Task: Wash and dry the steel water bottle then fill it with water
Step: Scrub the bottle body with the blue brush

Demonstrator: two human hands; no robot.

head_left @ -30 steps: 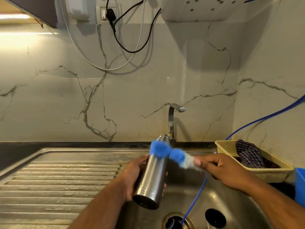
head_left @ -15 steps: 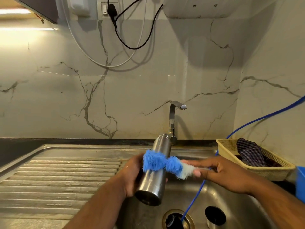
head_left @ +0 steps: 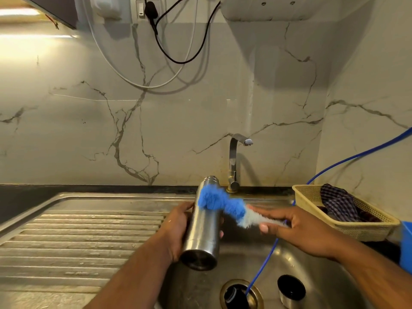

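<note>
Head cam: left hand (head_left: 178, 233) is wrapped round the steel bottle (head_left: 204, 228), tilted over the sink (head_left: 312, 275) so drips land in the basin. Right hand (head_left: 296, 228) pinches the blue brush (head_left: 220, 202) against the bottle's upper side, probably scrubbing outside.

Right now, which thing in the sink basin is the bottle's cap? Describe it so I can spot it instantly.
Start at the steel sink basin, below the faucet. At its bottom is the brass-ringed drain, with the blue hose running into it. Just right of that drain stands what looks like the cap: a short steel cup with a dark inside, the only loose piece there, though its fit to the bottle isn't shown.
</note>
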